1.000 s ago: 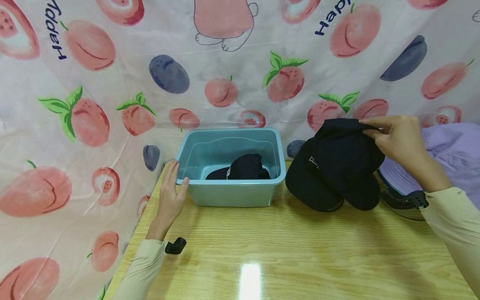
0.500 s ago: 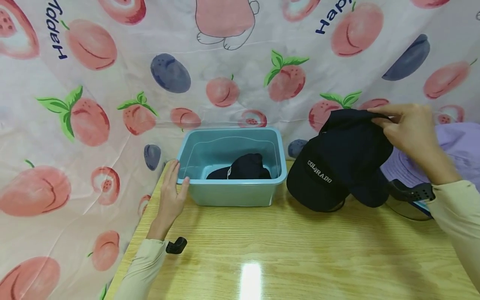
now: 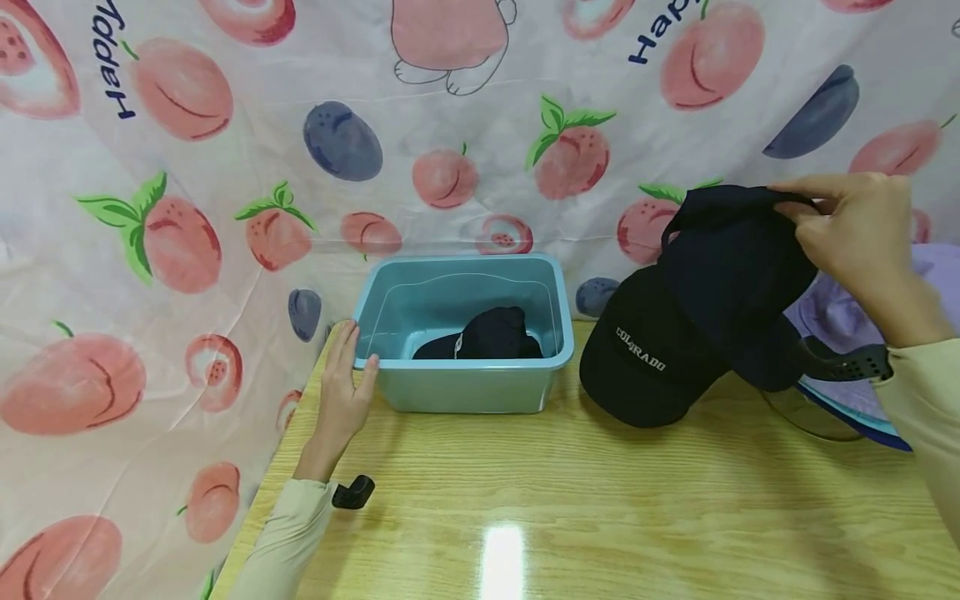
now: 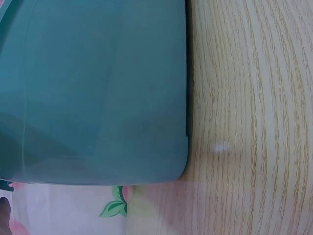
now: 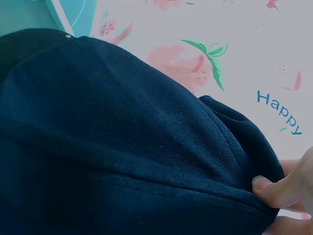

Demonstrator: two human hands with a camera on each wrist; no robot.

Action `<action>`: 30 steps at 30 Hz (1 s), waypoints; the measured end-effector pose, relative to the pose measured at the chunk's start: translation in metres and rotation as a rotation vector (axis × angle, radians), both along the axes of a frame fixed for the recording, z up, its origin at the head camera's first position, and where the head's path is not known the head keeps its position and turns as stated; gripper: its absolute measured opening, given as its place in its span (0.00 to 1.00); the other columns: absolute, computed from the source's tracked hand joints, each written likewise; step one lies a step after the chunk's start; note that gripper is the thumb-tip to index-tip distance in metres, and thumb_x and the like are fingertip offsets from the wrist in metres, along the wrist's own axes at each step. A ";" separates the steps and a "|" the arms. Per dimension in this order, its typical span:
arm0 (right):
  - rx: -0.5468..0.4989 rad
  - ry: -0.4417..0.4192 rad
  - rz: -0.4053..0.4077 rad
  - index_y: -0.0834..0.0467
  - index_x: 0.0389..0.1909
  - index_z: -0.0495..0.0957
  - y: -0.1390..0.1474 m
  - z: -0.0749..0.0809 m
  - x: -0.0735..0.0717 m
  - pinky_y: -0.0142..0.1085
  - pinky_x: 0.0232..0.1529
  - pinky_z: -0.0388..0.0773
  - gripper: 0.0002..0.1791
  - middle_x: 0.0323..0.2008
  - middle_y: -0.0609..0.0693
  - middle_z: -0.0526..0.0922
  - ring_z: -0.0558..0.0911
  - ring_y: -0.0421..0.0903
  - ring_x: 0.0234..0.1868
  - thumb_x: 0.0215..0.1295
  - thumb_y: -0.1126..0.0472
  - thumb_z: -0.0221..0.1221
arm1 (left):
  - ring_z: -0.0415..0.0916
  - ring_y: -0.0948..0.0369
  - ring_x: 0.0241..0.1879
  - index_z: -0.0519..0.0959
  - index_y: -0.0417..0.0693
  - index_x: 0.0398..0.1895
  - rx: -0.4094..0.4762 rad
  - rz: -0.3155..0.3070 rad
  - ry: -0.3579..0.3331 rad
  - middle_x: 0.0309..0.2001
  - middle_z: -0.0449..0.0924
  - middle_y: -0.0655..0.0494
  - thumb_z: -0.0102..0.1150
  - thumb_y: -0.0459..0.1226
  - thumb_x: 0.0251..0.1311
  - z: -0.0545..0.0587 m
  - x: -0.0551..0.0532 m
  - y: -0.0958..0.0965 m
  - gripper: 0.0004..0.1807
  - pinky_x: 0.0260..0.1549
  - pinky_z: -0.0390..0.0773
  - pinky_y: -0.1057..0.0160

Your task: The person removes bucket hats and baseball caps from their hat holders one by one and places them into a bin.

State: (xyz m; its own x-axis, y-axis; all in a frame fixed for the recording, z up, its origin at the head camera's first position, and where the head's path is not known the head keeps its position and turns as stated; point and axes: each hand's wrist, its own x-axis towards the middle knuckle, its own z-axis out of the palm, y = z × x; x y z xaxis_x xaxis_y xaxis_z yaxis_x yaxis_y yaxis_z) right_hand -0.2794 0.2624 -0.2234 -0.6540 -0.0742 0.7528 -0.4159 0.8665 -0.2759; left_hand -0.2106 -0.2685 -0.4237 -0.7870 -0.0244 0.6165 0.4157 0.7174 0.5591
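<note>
My right hand (image 3: 862, 229) pinches the rear edge of a dark navy baseball cap (image 3: 735, 258) between thumb and fingers. The cap hangs tilted from that grip, as the right wrist view also shows. Lower and to its left is a black baseball cap (image 3: 630, 387) with COLORADO lettering, partly covered by the navy one. My left hand (image 3: 345, 387) rests at the front left corner of a blue plastic bin (image 3: 465, 364), its fingers extended along the rim. Inside the bin lies another black cap (image 3: 495, 333), its lower part hidden behind the front wall.
A purple hat (image 3: 937, 271) sits at the right, partly behind my right forearm, with a blue-edged brim toward the front. The bin and hats stand on a wood-grain table (image 3: 585, 517). A fruit-patterned cloth (image 3: 480, 125) hangs behind the table and along its left side.
My right hand has moved up and to the right, lifting the navy cap and uncovering more of the COLORADO lettering. My left hand and the bin have stayed put.
</note>
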 end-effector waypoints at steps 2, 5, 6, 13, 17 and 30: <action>0.007 0.007 -0.008 0.64 0.38 0.85 0.001 0.004 -0.002 0.27 0.19 0.51 0.11 0.26 0.60 0.84 0.54 0.11 0.21 0.56 0.69 0.57 | 0.51 0.43 0.69 0.59 0.30 0.68 0.002 0.003 0.006 0.70 0.54 0.41 0.49 0.38 0.67 0.000 -0.001 0.001 0.30 0.64 0.53 0.45; 0.005 0.005 -0.022 0.64 0.40 0.84 0.003 0.011 -0.005 0.27 0.21 0.51 0.12 0.28 0.68 0.81 0.52 0.12 0.20 0.58 0.69 0.56 | 0.51 0.43 0.69 0.59 0.30 0.68 0.000 0.010 0.010 0.70 0.54 0.41 0.49 0.38 0.67 0.000 -0.002 0.002 0.30 0.64 0.53 0.45; -0.001 -0.010 -0.033 0.64 0.41 0.84 0.004 0.013 -0.005 0.26 0.21 0.51 0.12 0.28 0.69 0.81 0.52 0.13 0.20 0.58 0.68 0.56 | 0.51 0.43 0.69 0.59 0.30 0.68 0.000 0.012 0.010 0.70 0.54 0.41 0.49 0.37 0.67 0.000 -0.003 0.003 0.30 0.64 0.53 0.45; -0.055 -0.114 -0.062 0.62 0.49 0.81 0.009 0.028 -0.010 0.18 0.16 0.53 0.16 0.37 0.72 0.80 0.56 0.19 0.21 0.63 0.65 0.53 | 0.51 0.43 0.69 0.59 0.30 0.68 0.000 0.020 0.007 0.70 0.54 0.40 0.49 0.37 0.67 -0.001 -0.006 0.006 0.30 0.64 0.53 0.45; -0.123 -0.091 0.011 0.59 0.50 0.81 0.010 0.037 -0.014 0.15 0.18 0.56 0.16 0.32 0.42 0.82 0.61 0.17 0.21 0.63 0.64 0.54 | 0.51 0.43 0.69 0.59 0.30 0.67 0.000 0.028 0.018 0.70 0.55 0.39 0.49 0.37 0.67 -0.002 -0.007 0.007 0.30 0.64 0.53 0.45; -0.173 -0.043 0.143 0.61 0.51 0.81 -0.004 0.069 -0.026 0.12 0.23 0.58 0.16 0.30 0.16 0.68 0.65 0.17 0.22 0.65 0.62 0.56 | 0.51 0.41 0.68 0.59 0.31 0.68 0.004 0.056 0.012 0.70 0.54 0.41 0.49 0.38 0.67 -0.001 -0.012 0.015 0.30 0.64 0.54 0.44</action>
